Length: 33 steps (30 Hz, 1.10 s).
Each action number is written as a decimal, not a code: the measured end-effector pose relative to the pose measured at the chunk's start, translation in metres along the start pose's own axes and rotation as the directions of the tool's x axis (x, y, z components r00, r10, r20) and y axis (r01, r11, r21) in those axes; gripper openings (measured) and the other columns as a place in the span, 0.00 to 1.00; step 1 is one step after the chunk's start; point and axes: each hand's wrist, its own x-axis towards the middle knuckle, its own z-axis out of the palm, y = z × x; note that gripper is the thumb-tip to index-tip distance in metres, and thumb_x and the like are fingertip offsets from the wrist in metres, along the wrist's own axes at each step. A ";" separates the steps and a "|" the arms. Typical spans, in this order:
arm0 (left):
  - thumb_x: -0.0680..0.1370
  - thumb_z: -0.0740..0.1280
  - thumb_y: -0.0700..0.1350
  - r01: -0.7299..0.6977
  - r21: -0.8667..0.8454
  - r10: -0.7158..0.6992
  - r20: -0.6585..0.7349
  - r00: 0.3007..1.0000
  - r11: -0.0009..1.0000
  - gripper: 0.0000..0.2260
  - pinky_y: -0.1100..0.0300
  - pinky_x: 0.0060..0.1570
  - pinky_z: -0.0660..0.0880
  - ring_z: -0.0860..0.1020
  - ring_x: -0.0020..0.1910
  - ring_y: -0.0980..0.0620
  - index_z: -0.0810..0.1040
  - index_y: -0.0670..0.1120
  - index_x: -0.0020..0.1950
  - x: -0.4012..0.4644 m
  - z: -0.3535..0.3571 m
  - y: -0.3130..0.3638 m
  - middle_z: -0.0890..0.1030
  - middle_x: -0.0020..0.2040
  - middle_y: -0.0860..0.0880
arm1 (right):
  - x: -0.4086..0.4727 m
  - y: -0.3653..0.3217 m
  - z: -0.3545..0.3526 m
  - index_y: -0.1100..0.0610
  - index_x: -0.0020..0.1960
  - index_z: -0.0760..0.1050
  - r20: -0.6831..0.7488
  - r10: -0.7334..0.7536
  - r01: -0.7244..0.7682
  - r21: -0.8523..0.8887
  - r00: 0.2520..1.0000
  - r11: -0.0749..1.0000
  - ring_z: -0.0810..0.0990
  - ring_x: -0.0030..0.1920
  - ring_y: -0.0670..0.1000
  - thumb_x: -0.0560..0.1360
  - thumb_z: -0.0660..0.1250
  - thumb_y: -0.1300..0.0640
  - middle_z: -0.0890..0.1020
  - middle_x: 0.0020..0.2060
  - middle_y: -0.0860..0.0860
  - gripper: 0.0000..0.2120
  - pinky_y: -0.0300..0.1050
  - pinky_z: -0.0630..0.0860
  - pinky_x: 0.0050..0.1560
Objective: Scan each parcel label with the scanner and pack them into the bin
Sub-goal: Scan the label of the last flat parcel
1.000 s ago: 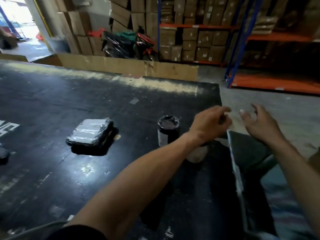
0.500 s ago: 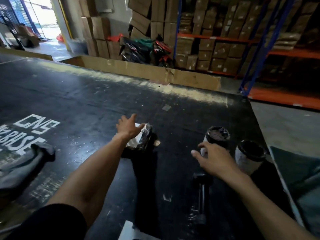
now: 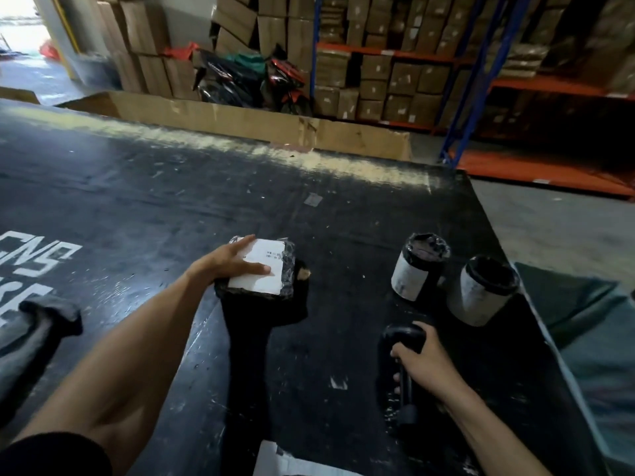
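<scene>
A flat black-wrapped parcel with a white label on top lies in the middle of the black table. My left hand grips its left side, fingers spread over the label. My right hand is closed around the handle of a black scanner, near the table's front right. Two round black-wrapped parcels with white labels stand upright just beyond it: one nearer the middle, the other at the table's right edge.
A grey cloth lies at the left edge. White paper pokes in at the bottom. A dark green bin bag sits right of the table. A long cardboard wall and box-filled shelving stand behind.
My left hand has turned the flat parcel label-up and holds it. My right hand dropped from beside the round parcels and took hold of the scanner. The view moved closer.
</scene>
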 end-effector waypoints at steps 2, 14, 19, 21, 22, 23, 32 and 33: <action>0.62 0.84 0.53 -0.026 -0.222 0.013 -0.061 0.998 0.975 0.42 0.61 0.58 0.75 0.80 0.57 0.55 0.72 0.58 0.74 -0.003 0.005 0.000 0.78 0.65 0.53 | -0.001 -0.005 0.004 0.54 0.67 0.69 -0.029 -0.017 0.022 0.189 0.999 0.982 0.81 0.30 0.55 0.78 0.67 0.61 0.84 0.44 0.56 0.18 0.52 0.82 0.32; 0.60 0.85 0.48 -0.282 -0.342 0.137 -0.393 0.909 0.896 0.25 0.56 0.54 0.81 0.84 0.52 0.50 0.86 0.58 0.56 -0.046 0.042 0.030 0.84 0.53 0.45 | -0.022 -0.131 0.035 0.40 0.61 0.70 0.022 -0.452 0.425 0.306 0.892 0.852 0.80 0.26 0.52 0.71 0.73 0.41 0.85 0.33 0.51 0.22 0.44 0.78 0.27; 0.61 0.85 0.52 -0.341 -0.242 0.187 -0.492 0.850 0.908 0.25 0.65 0.62 0.73 0.76 0.55 0.50 0.81 0.69 0.52 -0.059 0.052 0.046 0.68 0.55 0.48 | -0.032 -0.157 0.042 0.41 0.62 0.68 -0.014 -0.512 0.499 0.242 0.859 0.832 0.82 0.25 0.51 0.70 0.70 0.31 0.85 0.37 0.54 0.26 0.43 0.78 0.26; 0.61 0.84 0.53 -0.343 -0.226 0.200 -0.485 0.852 0.912 0.25 0.66 0.61 0.71 0.75 0.53 0.52 0.82 0.67 0.54 -0.062 0.055 0.052 0.66 0.52 0.50 | -0.032 -0.160 0.043 0.43 0.62 0.68 -0.033 -0.521 0.515 0.222 0.853 0.828 0.81 0.25 0.51 0.70 0.69 0.32 0.84 0.37 0.55 0.26 0.43 0.78 0.25; 0.61 0.84 0.53 -0.339 -0.221 0.200 -0.482 0.853 0.914 0.26 0.67 0.59 0.70 0.74 0.52 0.52 0.82 0.65 0.56 -0.062 0.056 0.054 0.65 0.52 0.50 | -0.032 -0.160 0.043 0.43 0.61 0.68 -0.041 -0.524 0.520 0.214 0.851 0.827 0.81 0.24 0.51 0.71 0.69 0.33 0.84 0.35 0.54 0.25 0.44 0.78 0.25; 0.61 0.84 0.53 -0.337 -0.220 0.200 -0.479 0.855 0.915 0.26 0.70 0.56 0.69 0.74 0.51 0.53 0.83 0.64 0.57 -0.063 0.057 0.056 0.65 0.51 0.50 | -0.032 -0.160 0.042 0.43 0.61 0.68 -0.047 -0.526 0.523 0.208 0.849 0.826 0.81 0.24 0.51 0.70 0.69 0.33 0.84 0.34 0.54 0.25 0.44 0.78 0.25; 0.61 0.84 0.52 -0.398 -0.263 0.241 -0.474 0.847 0.879 0.23 0.63 0.64 0.72 0.72 0.52 0.63 0.81 0.70 0.51 -0.054 0.070 0.065 0.65 0.53 0.53 | -0.032 -0.151 0.029 0.40 0.62 0.67 -0.082 -0.522 0.528 0.153 0.849 0.835 0.84 0.26 0.51 0.70 0.68 0.31 0.85 0.43 0.52 0.26 0.43 0.79 0.25; 0.61 0.84 0.52 -0.399 -0.274 0.236 -0.477 0.846 0.875 0.23 0.62 0.64 0.73 0.73 0.52 0.64 0.81 0.70 0.50 -0.053 0.072 0.066 0.65 0.53 0.53 | -0.031 -0.148 0.028 0.40 0.62 0.66 -0.083 -0.513 0.519 0.149 0.855 0.842 0.84 0.26 0.51 0.70 0.69 0.32 0.84 0.44 0.52 0.26 0.43 0.79 0.25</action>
